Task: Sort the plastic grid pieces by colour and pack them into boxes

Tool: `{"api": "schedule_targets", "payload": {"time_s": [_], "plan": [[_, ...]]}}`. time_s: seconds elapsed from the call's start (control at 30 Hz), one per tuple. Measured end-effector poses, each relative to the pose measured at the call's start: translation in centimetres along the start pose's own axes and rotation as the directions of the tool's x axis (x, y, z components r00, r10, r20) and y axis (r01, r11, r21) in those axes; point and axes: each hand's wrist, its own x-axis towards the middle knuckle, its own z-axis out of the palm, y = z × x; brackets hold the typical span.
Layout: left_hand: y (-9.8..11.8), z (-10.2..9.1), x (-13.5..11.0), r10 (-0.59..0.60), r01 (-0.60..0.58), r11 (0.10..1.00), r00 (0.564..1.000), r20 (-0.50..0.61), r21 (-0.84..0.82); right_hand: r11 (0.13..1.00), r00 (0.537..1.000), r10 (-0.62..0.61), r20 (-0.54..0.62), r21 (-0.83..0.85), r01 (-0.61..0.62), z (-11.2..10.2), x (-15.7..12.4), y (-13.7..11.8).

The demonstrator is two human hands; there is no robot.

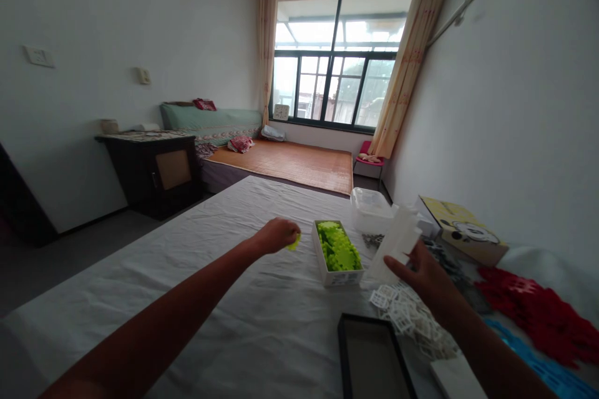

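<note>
My left hand is closed on a small yellow-green plastic piece, just left of an open white box. That box is filled with bright green plastic pieces with notched edges. To its right, my right hand grips a translucent white sheet-like bundle, tilted upward. Whether that is a bag or folded plastic cannot be made out. Below it lies a heap of white square lattice pieces. A black-rimmed open tray rests nearer to me.
A clear plastic tub stands behind the right hand. At the right are a yellow cartoon box, a pile of red pieces, blue pieces and dark grey pieces. A white sheet covers the table.
</note>
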Motion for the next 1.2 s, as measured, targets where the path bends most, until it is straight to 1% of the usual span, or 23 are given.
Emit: {"api": "schedule_targets", "payload": {"time_s": [0.03,0.1,0.17,0.23,0.33,0.4,0.47,0.53,0.6,0.67,0.73,0.8,0.87,0.9,0.93,0.97,1.0,1.03,1.07,1.1,1.13,1.17,1.2], "plan": [[0.6,0.0,0.9,0.012,-0.017,0.993,0.999,-0.048,-0.115,1.000,1.000,-0.003,-0.011,0.008,0.003,0.0,0.0,0.0],[1.7,0.4,2.8,0.054,-0.093,0.941,0.990,-0.128,-0.325,0.999,1.000,-0.016,-0.026,0.034,0.016,0.1,0.0,-0.1],[2.7,1.3,4.4,0.071,-0.139,0.900,0.982,-0.178,-0.412,0.998,1.000,-0.023,0.003,0.051,0.023,0.1,0.0,-0.1],[3.2,2.5,5.4,0.043,-0.107,0.919,0.984,-0.173,-0.380,0.998,0.998,-0.028,0.048,0.050,0.026,0.0,0.1,-0.1],[2.8,4.0,5.7,-0.006,-0.035,0.976,0.983,-0.186,-0.215,0.996,0.991,-0.079,0.108,0.042,0.075,-0.4,0.4,0.3],[2.3,4.6,5.4,-0.004,-0.023,0.990,0.981,-0.192,-0.138,0.988,0.979,-0.152,0.133,0.018,0.151,-0.7,1.1,0.6],[1.8,4.8,5.0,-0.001,-0.021,0.991,0.986,-0.167,-0.128,0.958,0.953,-0.259,0.157,-0.083,0.274,-0.9,2.1,0.5],[1.6,4.8,4.7,-0.004,-0.022,0.989,0.985,-0.171,-0.149,0.865,0.898,-0.385,0.211,-0.256,0.431,-0.8,3.5,0.1],[1.5,4.5,4.6,-0.044,-0.008,0.975,0.973,-0.229,-0.223,0.717,0.823,-0.467,0.324,-0.406,0.567,-0.3,5.3,-0.7],[1.5,4.1,4.5,-0.136,0.037,0.933,0.958,-0.254,-0.359,0.577,0.752,-0.458,0.475,-0.485,0.657,0.7,7.1,-1.5],[1.7,4.0,4.2,-0.218,0.091,0.876,0.950,-0.222,-0.473,0.476,0.677,-0.386,0.627,-0.493,0.728,2.2,8.8,-2.2],[2.0,4.3,3.7,-0.256,0.131,0.807,0.956,-0.141,-0.576,0.423,0.587,-0.321,0.743,-0.442,0.791,3.8,10.1,-2.6],[2.4,5.0,3.1,-0.263,0.160,0.711,0.964,-0.048,-0.685,0.410,0.502,-0.298,0.812,-0.366,0.835,5.1,11.1,-2.6],[2.6,5.5,2.8,-0.260,0.170,0.658,0.966,-0.009,-0.733,0.413,0.470,-0.300,0.830,-0.332,0.848,5.6,11.5,-2.4],[2.7,6.0,2.5,-0.256,0.172,0.619,0.967,0.011,-0.766,0.419,0.452,-0.309,0.837,-0.307,0.854,6.0,11.7,-2.1],[2.8,6.5,2.3,-0.259,0.165,0.602,0.966,0.004,-0.781,0.432,0.459,-0.327,0.826,-0.301,0.850,6.1,11.9,-1.7],[2.9,7.0,2.2,-0.274,0.155,0.599,0.962,-0.019,-0.785,0.456,0.495,-0.350,0.795,-0.316,0.832,6.1,12.0,-1.2],[2.9,7.5,2.1,-0.297,0.148,0.604,0.954,-0.049,-0.783,0.497,0.567,-0.372,0.735,-0.358,0.790,6.1,11.9,-0.7],[2.8,7.9,2.1,-0.325,0.145,0.611,0.942,-0.080,-0.778,0.556,0.660,-0.377,0.650,-0.410,0.723,6.0,11.7,-0.2],[2.7,8.2,2.2,-0.346,0.143,0.619,0.932,-0.105,-0.772,0.628,0.756,-0.357,0.549,-0.458,0.629,6.0,11.4,0.4],[2.6,8.4,2.2,-0.358,0.142,0.624,0.926,-0.120,-0.768,0.699,0.835,-0.312,0.454,-0.486,0.525,6.2,11.0,0.9],[2.6,8.6,2.3,-0.360,0.138,0.627,0.924,-0.128,-0.767,0.756,0.888,-0.256,0.382,-0.494,0.430,6.5,10.5,1.3],[2.5,8.7,2.4,-0.354,0.129,0.628,0.926,-0.134,-0.768,0.795,0.919,-0.207,0.336,-0.490,0.358,7.0,9.9,1.6]]}}
